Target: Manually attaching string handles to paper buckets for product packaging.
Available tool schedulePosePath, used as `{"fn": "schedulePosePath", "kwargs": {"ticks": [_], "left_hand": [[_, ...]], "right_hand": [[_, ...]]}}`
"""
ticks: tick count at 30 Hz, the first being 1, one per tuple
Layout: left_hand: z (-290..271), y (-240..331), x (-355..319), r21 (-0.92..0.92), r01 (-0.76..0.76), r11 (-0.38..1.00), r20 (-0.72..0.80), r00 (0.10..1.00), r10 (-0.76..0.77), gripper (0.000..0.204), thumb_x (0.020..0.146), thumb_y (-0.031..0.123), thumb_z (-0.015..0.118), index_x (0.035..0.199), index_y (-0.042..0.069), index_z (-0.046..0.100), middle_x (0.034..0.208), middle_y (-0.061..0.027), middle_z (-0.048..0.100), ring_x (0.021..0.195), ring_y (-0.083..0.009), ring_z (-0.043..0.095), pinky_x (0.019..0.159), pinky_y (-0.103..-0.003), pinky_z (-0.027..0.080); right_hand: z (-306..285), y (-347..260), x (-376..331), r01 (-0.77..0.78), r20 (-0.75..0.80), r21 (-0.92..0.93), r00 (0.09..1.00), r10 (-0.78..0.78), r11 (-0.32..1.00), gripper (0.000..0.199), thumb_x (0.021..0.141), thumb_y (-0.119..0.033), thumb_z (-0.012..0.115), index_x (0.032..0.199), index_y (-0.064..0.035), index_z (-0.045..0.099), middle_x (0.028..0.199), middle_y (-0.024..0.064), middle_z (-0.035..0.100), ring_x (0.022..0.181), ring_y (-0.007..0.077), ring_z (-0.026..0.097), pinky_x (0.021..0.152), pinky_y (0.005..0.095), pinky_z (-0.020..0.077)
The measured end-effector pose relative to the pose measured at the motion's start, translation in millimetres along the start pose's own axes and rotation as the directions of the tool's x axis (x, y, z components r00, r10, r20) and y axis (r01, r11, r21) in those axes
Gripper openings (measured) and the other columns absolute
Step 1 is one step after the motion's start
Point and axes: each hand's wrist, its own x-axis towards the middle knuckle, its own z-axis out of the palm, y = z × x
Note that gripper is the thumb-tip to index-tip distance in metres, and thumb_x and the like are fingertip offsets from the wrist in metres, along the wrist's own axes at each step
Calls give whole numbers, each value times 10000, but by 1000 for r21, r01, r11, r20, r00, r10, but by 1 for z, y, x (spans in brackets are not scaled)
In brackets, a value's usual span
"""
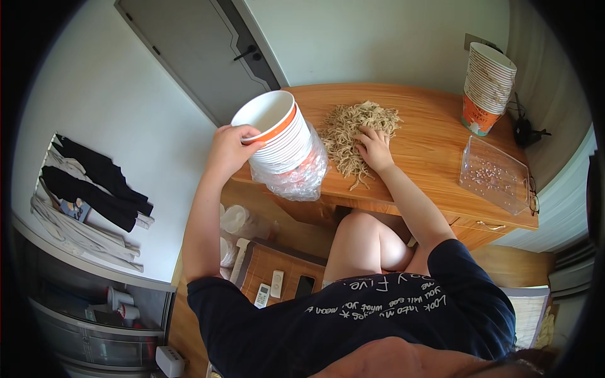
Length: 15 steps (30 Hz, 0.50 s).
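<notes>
My left hand [234, 144] grips the rim of the top cup in a tilted stack of large white paper cups [275, 135]. An orange band shows below the top rim, and crumpled clear plastic wrap [301, 173] covers the lower part of the stack at the desk's left edge. On the wooden desk [428, 126] lies a loose pile of tan, noodle-like strands [353, 129]. My right hand [376, 150] rests on the pile's right side, fingers bent into the strands. Whether it pinches any of them is hidden.
At the desk's far right stands another tall stack of paper cups [488, 85]. Nearer is a clear plastic tray [488, 179] with small pink and white bits. Below left, two remote controls [276, 283] and a phone [305, 287] lie on a brown mat.
</notes>
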Motion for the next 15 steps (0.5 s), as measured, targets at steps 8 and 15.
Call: {"fn": "schedulePosePath", "kwargs": {"ticks": [8, 15], "left_hand": [[-15, 10, -2, 154, -217, 964, -244, 937, 250, 233, 777, 108, 759, 967, 76, 629, 980, -46, 692, 850, -214, 634, 1036, -399, 321], [-26, 53, -19, 314, -415, 854, -369, 775, 512, 185, 784, 104, 752, 929, 98, 638, 911, -18, 679, 880, -215, 622, 945, -387, 360]], "right_hand": [[-3, -7, 4, -5, -55, 96, 998, 10, 995, 220, 814, -191, 709, 1029, -195, 664, 1150, 1, 586, 1101, 269, 509, 943, 429, 388], [-5, -7, 4, 42, -36, 12, 999, -41, 999, 123, 821, -194, 699, 942, -175, 692, 1112, -15, 601, 1080, 254, 521, 940, 431, 398]]}}
